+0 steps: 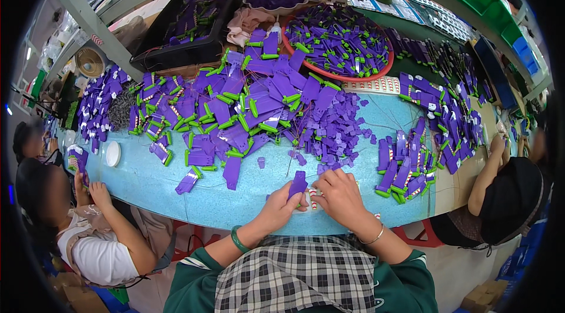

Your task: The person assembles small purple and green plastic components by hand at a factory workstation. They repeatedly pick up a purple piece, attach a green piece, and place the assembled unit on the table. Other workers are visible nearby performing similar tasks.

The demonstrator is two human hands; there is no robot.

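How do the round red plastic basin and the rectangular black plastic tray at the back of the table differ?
Shape: the basin is round; the tray is straight-sided.
Colour: the basin is red, the tray black.
Fill: the basin is heaped across with purple-and-green pieces; the tray shows some bare black interior.
Shared: both are open-topped and hold purple-and-green pieces.
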